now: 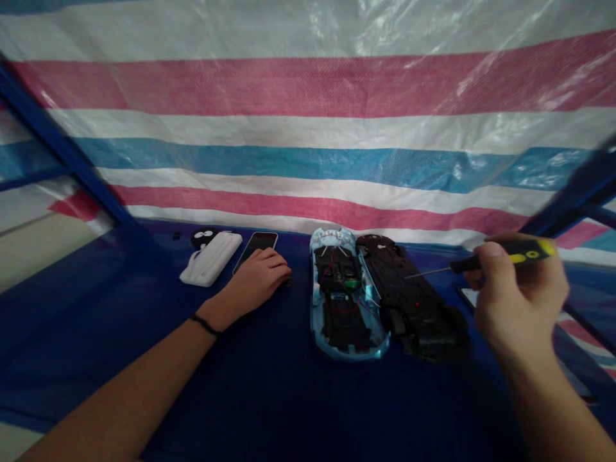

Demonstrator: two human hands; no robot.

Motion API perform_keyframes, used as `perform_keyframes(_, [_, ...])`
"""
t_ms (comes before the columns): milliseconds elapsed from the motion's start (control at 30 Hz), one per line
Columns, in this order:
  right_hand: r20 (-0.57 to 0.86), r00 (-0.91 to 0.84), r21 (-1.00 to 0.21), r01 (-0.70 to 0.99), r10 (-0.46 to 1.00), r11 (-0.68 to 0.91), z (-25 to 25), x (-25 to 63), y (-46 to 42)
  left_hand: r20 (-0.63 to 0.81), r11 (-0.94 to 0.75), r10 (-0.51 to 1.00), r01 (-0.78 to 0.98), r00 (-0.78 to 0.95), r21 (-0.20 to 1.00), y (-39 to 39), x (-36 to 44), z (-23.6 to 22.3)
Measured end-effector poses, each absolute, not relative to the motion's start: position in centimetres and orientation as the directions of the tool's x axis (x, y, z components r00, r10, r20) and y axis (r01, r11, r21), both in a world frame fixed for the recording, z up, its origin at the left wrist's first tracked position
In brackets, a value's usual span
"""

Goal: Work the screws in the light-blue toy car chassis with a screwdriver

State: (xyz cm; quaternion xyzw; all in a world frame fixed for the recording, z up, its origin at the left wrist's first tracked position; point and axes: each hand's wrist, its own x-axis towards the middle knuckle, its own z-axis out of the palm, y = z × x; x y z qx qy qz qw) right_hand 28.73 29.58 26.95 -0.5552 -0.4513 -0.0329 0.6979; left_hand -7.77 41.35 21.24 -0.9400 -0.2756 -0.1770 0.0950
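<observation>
Black toy-car chassis point(411, 298) lies on the blue tabletop point(269, 398) beside a light-blue car shell point(319, 314), long axis slanting away leftward, just left of the nearer right hand point(520, 305), wrapped round a screwdriver point(522, 250); left hand point(257, 279) half-curled (any hold, I can't tell)!

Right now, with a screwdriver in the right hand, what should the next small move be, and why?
Probably the left hand should gather the small dark bits beside it: they look loose and easily lost, while the right hand holds the screwdriver pointed at the black toy-car chassis.
</observation>
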Motion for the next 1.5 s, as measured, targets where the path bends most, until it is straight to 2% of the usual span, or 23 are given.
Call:
perform_keyframes(167, [0.663, 0.608, -0.749, 0.536, 0.436, 0.390, 27.0, 28.6, 29.8, 0.359, -0.834, 0.471, 0.539, 0.806, -0.118, 41.2, -7.4, 21.4])
perform_keyframes(367, [0.650, 0.598, -0.760, 0.518, 0.470, 0.391, 27.0, 28.0, 29.4, 0.338, -0.821, 0.434, 0.521, 0.835, -0.232, 41.1, -6.9, 21.7])
perform_keyframes(533, [0.646, 0.564, -0.762, 0.514, 0.514, 0.393, 26.6, 27.6, 29.4, 0.275, -0.815, 0.414, 0.488, 0.868, -0.312, 41.3, -6.6, 22.1])
perform_keyframes(700, [0.669, 0.541, -0.741, 0.537, 0.510, 0.403, 26.3, 27.5, 29.3, 0.206, -0.822, 0.412, 0.459, 0.888, -0.336, 41.6, -6.2, 22.4])
perform_keyframes(900, [0.634, 0.574, -0.771, 0.421, 0.517, 0.478, 26.5, 27.3, 29.1, 0.175, -0.804, 0.434, 0.468, 0.884, -0.368, 41.6, -6.0, 22.4])
perform_keyframes(1067, [0.628, 0.617, -0.758, 0.344, 0.475, 0.555, 27.0, 26.7, 29.3, 0.254, -0.771, 0.436, 0.504, 0.863, -0.389, 41.5, -6.1, 22.2])
perform_keyframes(1200, [0.618, 0.590, -0.763, 0.292, 0.519, 0.576, 27.4, 25.8, 29.2, 0.352, -0.777, 0.418, 0.530, 0.837, -0.338, 41.1, -6.6, 22.7])
perform_keyframes(1333, [0.666, 0.512, -0.727, 0.283, 0.542, 0.626, 27.3, 25.4, 29.2, 0.501, -0.801, 0.428, 0.572, 0.752, -0.174, 39.8, -6.8, 23.8])
perform_keyframes(1500, [0.635, 0.454, -0.769, 0.294, 0.625, 0.567, 26.2, 25.3, 29.1, 0.619, -0.874, 0.376, 0.486, 0.689, -0.009, 37.8, -5.9, 24.5])
